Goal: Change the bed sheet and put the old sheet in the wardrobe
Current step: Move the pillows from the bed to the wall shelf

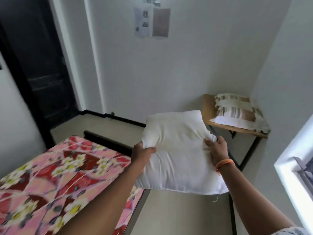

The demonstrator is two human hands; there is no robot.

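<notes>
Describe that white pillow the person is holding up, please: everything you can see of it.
The plain white fabric pillow is soft, plump and roughly rectangular, without a patterned cover, faintly yellowed near its middle. A seam runs along its near edge, with a loose thread dangling. It is held in the air, tilted, beside the bed and above the floor, in front of the wooden table. The left hand and right hand each pinch bunched cloth on its upper face, wrinkling it. Nothing else touches it.

Floral bed sheet (55,180) motion-blurred, cut off at left and bottom edges. Fingers of left hand (144,150) and right hand (216,148) tucked behind white pillow (176,150), grip only partly visible. Papers on wall (151,22) too blurred to read. Counter (210,106) partly hidden behind pillow. Window (298,167) cropped at right edge.
</notes>
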